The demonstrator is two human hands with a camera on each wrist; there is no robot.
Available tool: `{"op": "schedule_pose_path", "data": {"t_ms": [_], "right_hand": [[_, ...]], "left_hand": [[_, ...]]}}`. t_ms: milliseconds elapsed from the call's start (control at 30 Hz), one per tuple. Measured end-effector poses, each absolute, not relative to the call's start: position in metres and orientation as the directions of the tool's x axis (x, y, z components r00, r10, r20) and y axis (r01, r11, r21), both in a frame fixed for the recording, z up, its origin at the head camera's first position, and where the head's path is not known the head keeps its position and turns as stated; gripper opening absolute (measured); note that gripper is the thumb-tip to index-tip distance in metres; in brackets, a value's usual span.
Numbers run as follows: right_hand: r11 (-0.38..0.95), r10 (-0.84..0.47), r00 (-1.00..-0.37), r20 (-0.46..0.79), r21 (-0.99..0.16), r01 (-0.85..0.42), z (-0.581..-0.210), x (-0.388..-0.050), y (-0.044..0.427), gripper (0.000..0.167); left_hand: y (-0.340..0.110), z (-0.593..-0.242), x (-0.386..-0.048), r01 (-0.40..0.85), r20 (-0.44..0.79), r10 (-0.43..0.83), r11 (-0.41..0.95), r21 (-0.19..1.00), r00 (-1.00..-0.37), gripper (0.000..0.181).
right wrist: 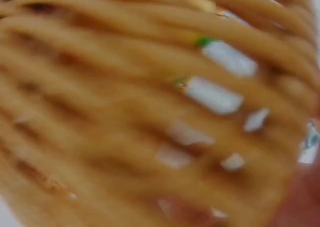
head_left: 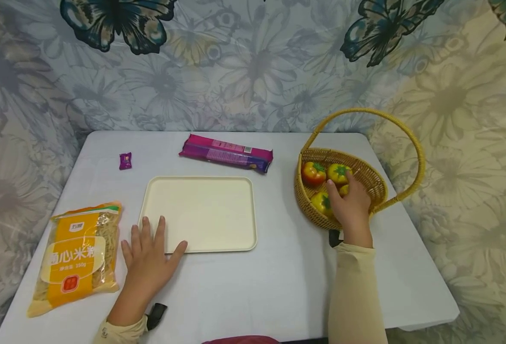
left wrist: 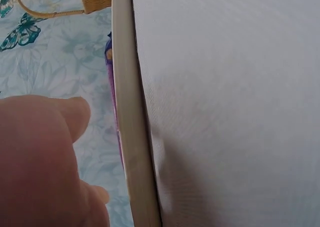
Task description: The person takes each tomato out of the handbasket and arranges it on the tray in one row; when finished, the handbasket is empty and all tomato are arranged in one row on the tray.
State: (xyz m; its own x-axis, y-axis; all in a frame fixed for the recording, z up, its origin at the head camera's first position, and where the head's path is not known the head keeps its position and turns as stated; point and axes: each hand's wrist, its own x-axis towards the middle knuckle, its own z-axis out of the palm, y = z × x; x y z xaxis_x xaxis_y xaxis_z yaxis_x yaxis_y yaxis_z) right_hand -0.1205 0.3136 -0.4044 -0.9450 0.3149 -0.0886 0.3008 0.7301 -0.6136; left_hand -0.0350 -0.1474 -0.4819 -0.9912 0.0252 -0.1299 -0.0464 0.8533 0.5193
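My right hand (head_left: pixel 352 203) reaches over the near rim of a wicker basket (head_left: pixel 371 177), thumb and forefinger apart beside a yellow round fruit with a green top (head_left: pixel 338 173). Part of another yellow fruit (head_left: pixel 344 190) shows between them. A red-and-yellow fruit (head_left: pixel 313 174) and a yellow fruit (head_left: pixel 321 202) lie at the basket's left side. The right wrist view holds mostly blurred wicker weave (right wrist: pixel 125 112). My left hand (head_left: pixel 149 260), fingers spread, is at the near left corner of a cream tray (head_left: pixel 205 215). The tray's edge (left wrist: pixel 130 117) crosses the left wrist view.
Left of the tray lies a yellow bag of dry pasta (head_left: pixel 76 258). Behind the tray is a long purple packet (head_left: pixel 227 153), and a small purple wrapped sweet (head_left: pixel 125 161) lies at the back left. The basket's tall handle (head_left: pixel 420 157) arches rightward.
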Motion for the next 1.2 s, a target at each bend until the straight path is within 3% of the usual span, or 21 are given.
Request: {"op": "schedule_pose_path", "data": {"t_ms": [100, 367, 800, 1200], "right_hand": [[0.731, 0.307, -0.951, -0.030, -0.632, 0.256, -0.410, -0.118, 0.315, 0.086], [0.770, 0.214, -0.976, -0.041, -0.608, 0.194, -0.419, -0.119, 0.315, 0.089], [0.804, 0.197, -0.945, -0.261, -0.508, 0.308, -0.419, -0.123, 0.315, 0.106], [0.820, 0.232, -0.903, -0.361, -0.427, 0.382, -0.422, -0.132, 0.314, 0.105]], "left_hand": [[-0.149, -0.485, -0.034, -0.051, -0.138, 0.026, 0.851, 0.523, -0.990, 0.094], [-0.154, -0.489, -0.030, -0.074, -0.187, 0.027, 0.854, 0.516, -0.982, 0.097], [-0.159, -0.495, -0.030, -0.116, -0.211, 0.003, 0.825, 0.553, -0.977, 0.106], [-0.159, -0.496, -0.031, -0.102, -0.210, 0.021, 0.824, 0.558, -0.978, 0.103]]}}
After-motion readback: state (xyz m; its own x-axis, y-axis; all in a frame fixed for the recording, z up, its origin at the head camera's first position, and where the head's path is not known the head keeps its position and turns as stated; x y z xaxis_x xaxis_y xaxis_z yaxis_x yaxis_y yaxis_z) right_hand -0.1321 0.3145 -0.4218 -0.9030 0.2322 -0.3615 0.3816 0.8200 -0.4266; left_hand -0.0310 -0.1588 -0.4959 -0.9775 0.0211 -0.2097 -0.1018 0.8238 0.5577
